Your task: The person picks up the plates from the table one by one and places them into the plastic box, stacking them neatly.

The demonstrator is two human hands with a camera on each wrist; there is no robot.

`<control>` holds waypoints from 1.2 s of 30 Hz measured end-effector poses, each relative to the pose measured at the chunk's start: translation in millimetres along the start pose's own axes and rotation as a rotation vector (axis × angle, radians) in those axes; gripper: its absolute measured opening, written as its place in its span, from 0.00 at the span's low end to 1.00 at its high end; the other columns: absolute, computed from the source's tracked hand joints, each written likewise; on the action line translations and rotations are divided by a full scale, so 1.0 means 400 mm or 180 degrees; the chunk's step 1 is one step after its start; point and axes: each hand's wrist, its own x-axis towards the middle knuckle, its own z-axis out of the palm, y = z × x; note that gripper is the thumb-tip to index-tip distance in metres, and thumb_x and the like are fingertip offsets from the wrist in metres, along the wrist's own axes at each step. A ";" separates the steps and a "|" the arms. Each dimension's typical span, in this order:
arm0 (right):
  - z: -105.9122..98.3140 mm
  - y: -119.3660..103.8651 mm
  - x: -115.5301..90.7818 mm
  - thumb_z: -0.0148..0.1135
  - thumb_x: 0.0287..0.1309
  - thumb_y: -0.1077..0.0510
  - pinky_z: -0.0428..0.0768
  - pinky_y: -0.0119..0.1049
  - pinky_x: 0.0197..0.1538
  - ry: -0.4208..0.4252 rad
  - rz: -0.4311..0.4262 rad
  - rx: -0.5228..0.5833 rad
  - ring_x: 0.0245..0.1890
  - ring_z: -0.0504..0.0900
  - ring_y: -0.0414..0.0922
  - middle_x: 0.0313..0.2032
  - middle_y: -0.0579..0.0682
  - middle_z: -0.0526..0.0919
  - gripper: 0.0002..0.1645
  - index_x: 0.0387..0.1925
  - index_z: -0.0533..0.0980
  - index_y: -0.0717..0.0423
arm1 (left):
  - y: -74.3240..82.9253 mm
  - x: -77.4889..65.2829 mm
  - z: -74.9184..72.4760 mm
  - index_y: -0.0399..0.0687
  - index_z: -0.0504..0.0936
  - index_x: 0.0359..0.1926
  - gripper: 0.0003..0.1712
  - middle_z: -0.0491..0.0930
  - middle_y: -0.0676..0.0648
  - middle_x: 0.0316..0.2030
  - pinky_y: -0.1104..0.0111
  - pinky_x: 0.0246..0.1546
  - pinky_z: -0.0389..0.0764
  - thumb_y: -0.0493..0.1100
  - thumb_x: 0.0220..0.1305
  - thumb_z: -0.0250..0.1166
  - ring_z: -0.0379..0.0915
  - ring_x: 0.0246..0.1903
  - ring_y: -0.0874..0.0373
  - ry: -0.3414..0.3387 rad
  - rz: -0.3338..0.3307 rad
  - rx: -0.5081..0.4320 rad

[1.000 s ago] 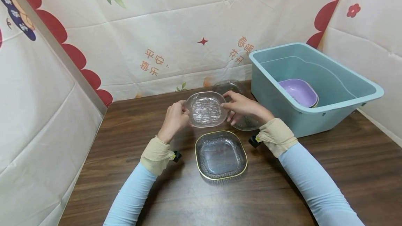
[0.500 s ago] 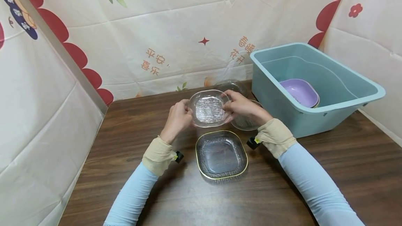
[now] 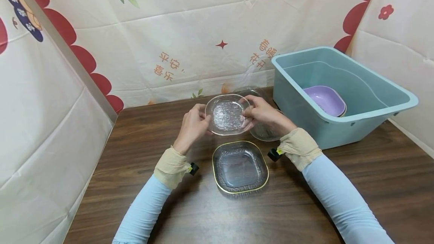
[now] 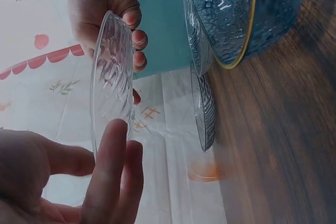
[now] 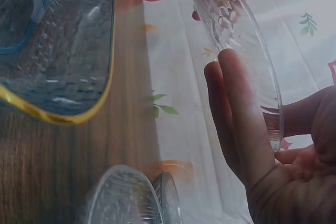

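Observation:
A clear ribbed plastic plate [image 3: 228,118] hangs above the table, tilted, between both hands. The left hand [image 3: 194,127] pinches its left edge, and the right hand [image 3: 266,116] grips the opposite edge. In the left wrist view the plate [image 4: 113,72] appears nearly edge-on, fingers underneath and thumb at the rim. The right wrist view shows the right fingers spread along the underside of the plate [image 5: 247,40]. Nearer the person sits a squarish smoky clear dish [image 3: 221,172] with a gold rim. Partly behind the right hand lies another clear plate [image 3: 262,133].
A teal plastic tub [image 3: 305,127] stands at the right, holding a purple dish [image 3: 323,99] atop other dishes. One more clear plate [image 3: 249,91] lies at the back by the printed cloth [image 3: 203,29]. Brown wood-grain table [image 3: 135,142] lies underneath.
Both hands have carried the clear plate slightly right and up. The left fingers now reach further over its edge. The gold-rimmed dish and the tub stay in place.

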 end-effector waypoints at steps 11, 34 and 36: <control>-0.032 -0.031 -0.018 0.49 0.68 0.74 0.91 0.52 0.31 0.0337 -0.0119 -0.0105 0.17 0.86 0.43 0.26 0.56 0.85 0.30 0.70 0.60 0.68 | -0.002 0.012 -0.032 0.46 0.74 0.61 0.34 0.87 0.37 0.44 0.50 0.24 0.90 0.67 0.80 0.41 0.88 0.26 0.38 0.0045 -0.0226 -0.0252; -0.043 -0.088 -0.062 0.46 0.67 0.74 0.91 0.49 0.28 0.0652 -0.0249 -0.0137 0.17 0.86 0.42 0.25 0.55 0.84 0.34 0.73 0.58 0.68 | -0.028 0.028 -0.053 0.44 0.75 0.55 0.37 0.88 0.38 0.46 0.55 0.29 0.91 0.70 0.79 0.37 0.87 0.20 0.50 -0.0095 -0.0415 0.0065; -0.046 -0.090 -0.067 0.46 0.67 0.74 0.91 0.49 0.27 0.0670 -0.0283 -0.0145 0.17 0.86 0.43 0.26 0.57 0.84 0.34 0.74 0.59 0.67 | -0.029 0.028 -0.049 0.45 0.75 0.55 0.36 0.87 0.38 0.47 0.55 0.29 0.91 0.70 0.79 0.38 0.87 0.20 0.50 -0.0116 -0.0434 0.0077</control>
